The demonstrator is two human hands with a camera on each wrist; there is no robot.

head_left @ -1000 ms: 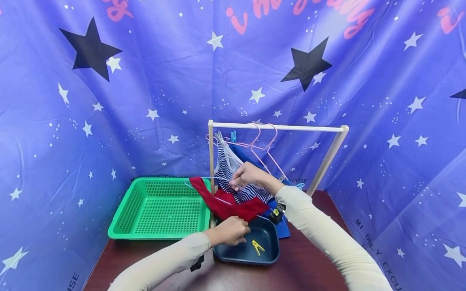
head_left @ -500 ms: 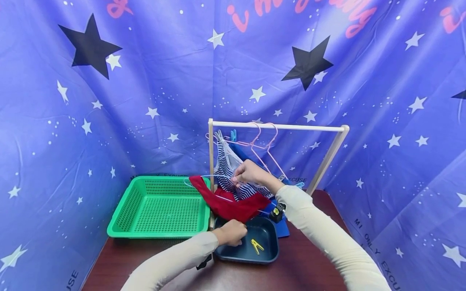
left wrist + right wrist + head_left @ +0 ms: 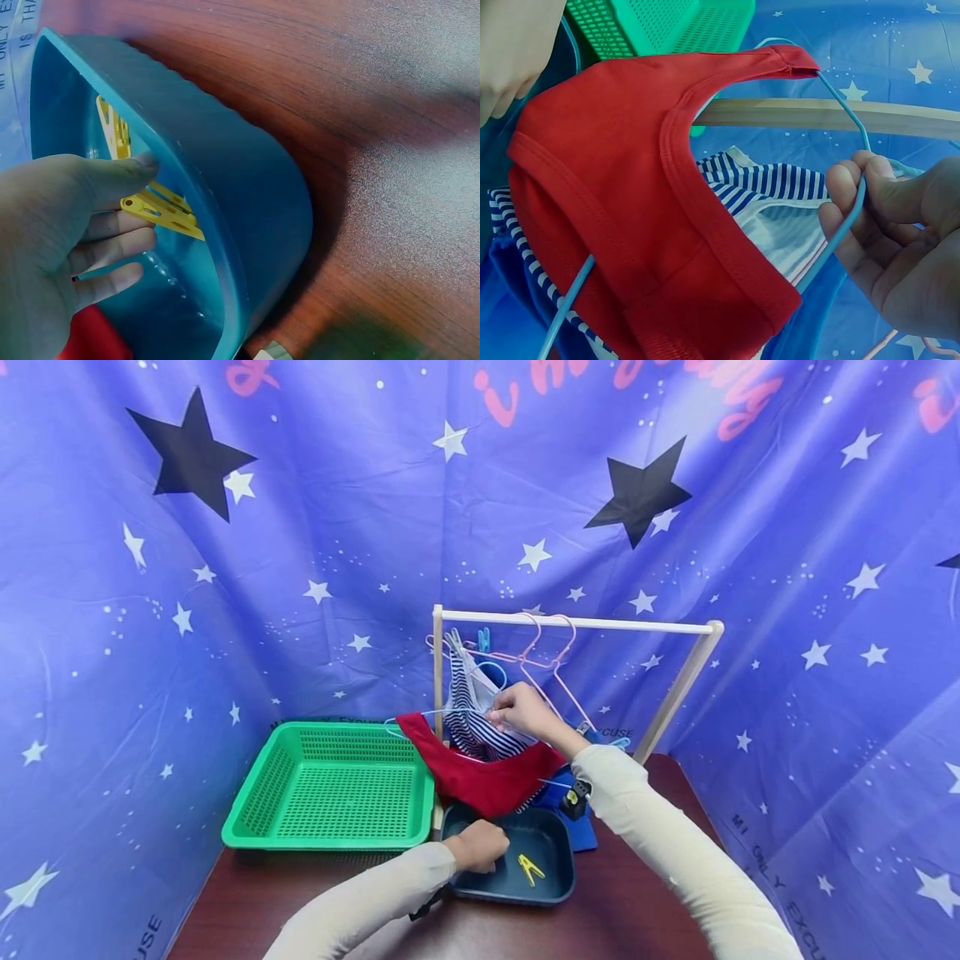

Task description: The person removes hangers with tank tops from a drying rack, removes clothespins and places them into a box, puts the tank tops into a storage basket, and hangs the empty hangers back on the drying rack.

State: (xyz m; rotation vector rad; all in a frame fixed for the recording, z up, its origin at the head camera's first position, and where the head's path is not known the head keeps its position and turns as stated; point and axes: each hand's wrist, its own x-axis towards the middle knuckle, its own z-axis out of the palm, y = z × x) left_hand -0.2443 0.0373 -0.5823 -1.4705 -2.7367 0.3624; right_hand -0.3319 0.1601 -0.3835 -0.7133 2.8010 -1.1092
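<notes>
My right hand (image 3: 521,707) pinches a light blue hanger (image 3: 845,223) between thumb and fingers, in front of the wooden rack. A red tank top (image 3: 480,785) hangs from that hanger, one strap looped over its left arm. Down in the dark blue basin (image 3: 247,180) is my left hand (image 3: 477,846). The left wrist view shows its thumb and index finger around a yellow clothespin (image 3: 171,216); the head view hides this clothespin behind the hand. Another yellow clothespin (image 3: 530,869) lies in the basin, right of the hand.
A wooden rack (image 3: 630,625) carries pink hangers (image 3: 573,696), a striped garment (image 3: 462,727) and a blue one (image 3: 585,837), with several clips. The green basket (image 3: 251,793) stands left of the basin. A starry curtain (image 3: 337,527) encloses the reddish-brown table (image 3: 637,877).
My right hand has raised the hanger and red top slightly, moving a little to the right. My left hand has dropped slightly lower, away from the red top, over the basin.
</notes>
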